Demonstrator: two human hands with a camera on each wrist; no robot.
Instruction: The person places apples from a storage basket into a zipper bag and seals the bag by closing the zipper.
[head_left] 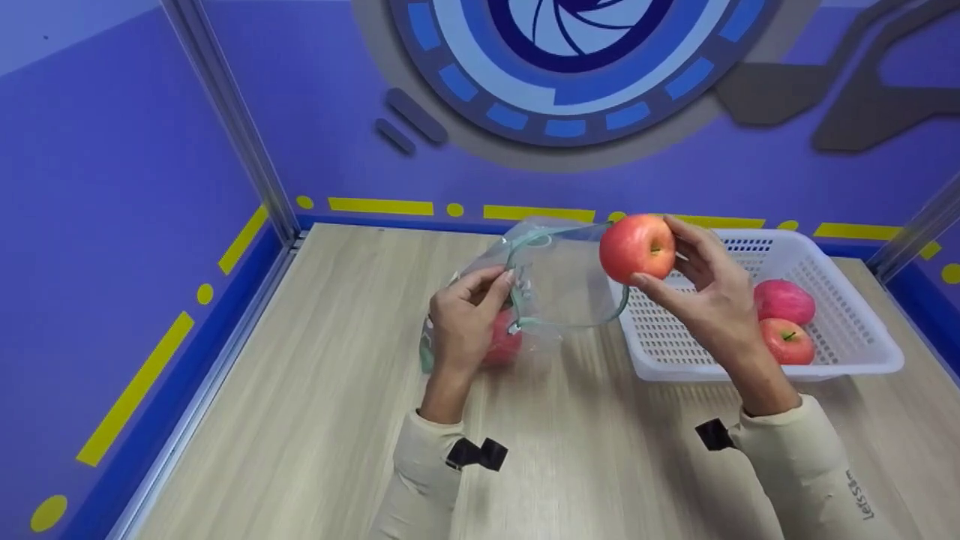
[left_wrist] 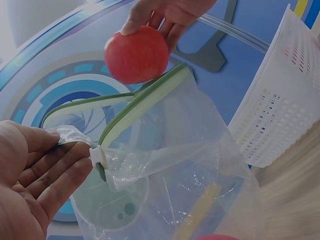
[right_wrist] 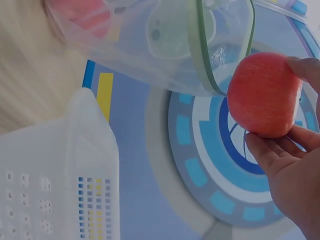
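Note:
A clear zip bag [head_left: 566, 281] with a green-edged mouth hangs open above the table, its rim pinched at the left by my left hand [head_left: 466, 315]. Inside the bag's lower part lies a red apple [head_left: 504, 341], partly hidden behind that hand. My right hand [head_left: 712, 292] grips another red apple [head_left: 636, 249] between thumb and fingers, at the right end of the bag's mouth. In the left wrist view, the held apple [left_wrist: 136, 55] is just above the green rim [left_wrist: 142, 102]. A white zip slider [left_wrist: 96, 156] sits near the left fingertips.
A white perforated plastic basket [head_left: 652, 360] stands on the right of the wooden table [head_left: 300, 420]. It holds a pinkish apple [head_left: 786, 301] and a red apple [head_left: 789, 343]. Blue printed panels [head_left: 322, 112] and metal posts [head_left: 232, 112] border the table.

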